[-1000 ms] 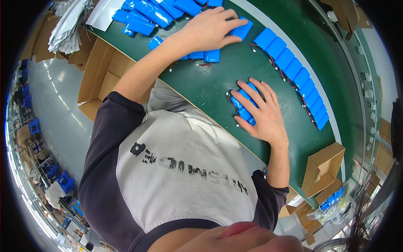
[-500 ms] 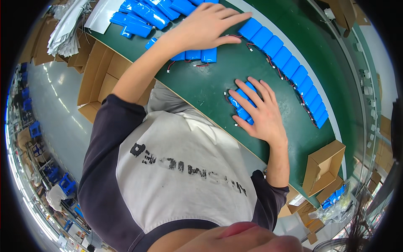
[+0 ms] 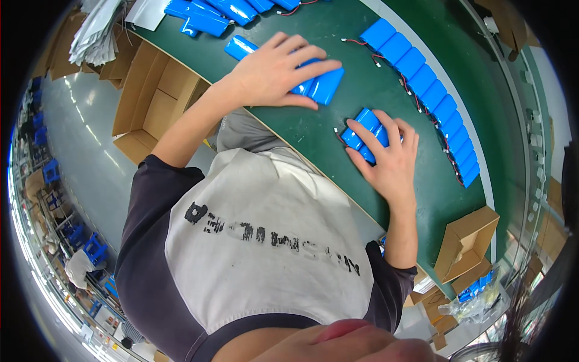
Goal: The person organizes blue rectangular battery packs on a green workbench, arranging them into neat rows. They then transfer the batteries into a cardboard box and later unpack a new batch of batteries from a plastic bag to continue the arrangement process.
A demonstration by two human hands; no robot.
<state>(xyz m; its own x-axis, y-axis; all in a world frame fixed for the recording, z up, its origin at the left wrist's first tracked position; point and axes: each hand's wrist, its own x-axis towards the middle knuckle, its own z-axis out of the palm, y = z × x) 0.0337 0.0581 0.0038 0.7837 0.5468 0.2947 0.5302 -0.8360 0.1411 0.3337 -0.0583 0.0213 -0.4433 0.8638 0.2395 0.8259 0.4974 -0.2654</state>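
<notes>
My left hand (image 3: 280, 72) curls over a few blue shrink-wrapped battery packs (image 3: 329, 86), its fingers across their tops and its thumb along the near side. Palm and fingers hide part of them. One more blue pack (image 3: 240, 47) lies just beyond that wrist. To the right, my right hand (image 3: 392, 154) grips a small cluster of blue battery packs (image 3: 363, 120) between thumb and fingers, on the green tabletop (image 3: 289, 123). A thin lead with a white connector sticks out on the cluster's left.
A curved row of blue battery packs (image 3: 434, 95) with red and black leads runs along the far right edge. More blue packs (image 3: 208, 18) are heaped at the upper left. An open carton (image 3: 467, 241) stands at the right; a larger carton (image 3: 136, 96) sits left, beyond the table edge.
My left hand has drawn back from the row's upper end onto the loose packs, which now lie further right. My right hand's fingers have curled in more around its cluster.
</notes>
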